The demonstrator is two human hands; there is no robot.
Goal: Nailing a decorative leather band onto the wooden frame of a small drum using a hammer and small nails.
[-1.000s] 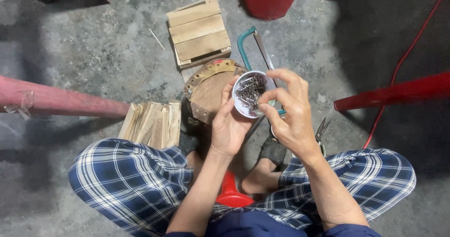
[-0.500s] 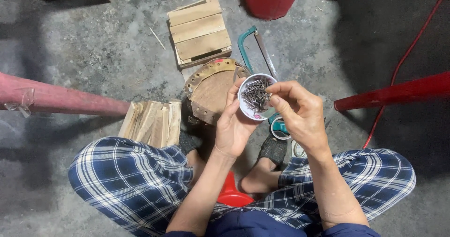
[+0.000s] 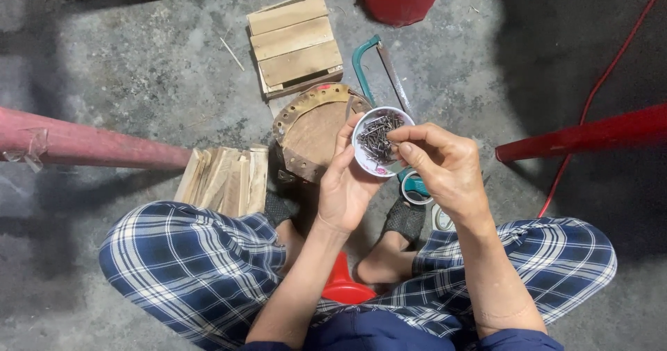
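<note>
The left hand (image 3: 347, 184) grips a small white tub (image 3: 379, 141) of nails (image 3: 379, 134) above the round wooden piece (image 3: 316, 132) on the floor. The right hand (image 3: 445, 167) pinches its fingertips (image 3: 397, 137) into the nails; picking 1 out cleanly seems the step in hand, calling for a fine pinch.

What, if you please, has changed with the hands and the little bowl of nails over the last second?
The right hand has drawn its fingers back from over the bowl to its right rim, fingertips pinched there above the nails. The left hand kept the small white bowl in its grip, shifting only slightly. The round wooden piece, hacksaw and wood stacks stayed put.
</note>
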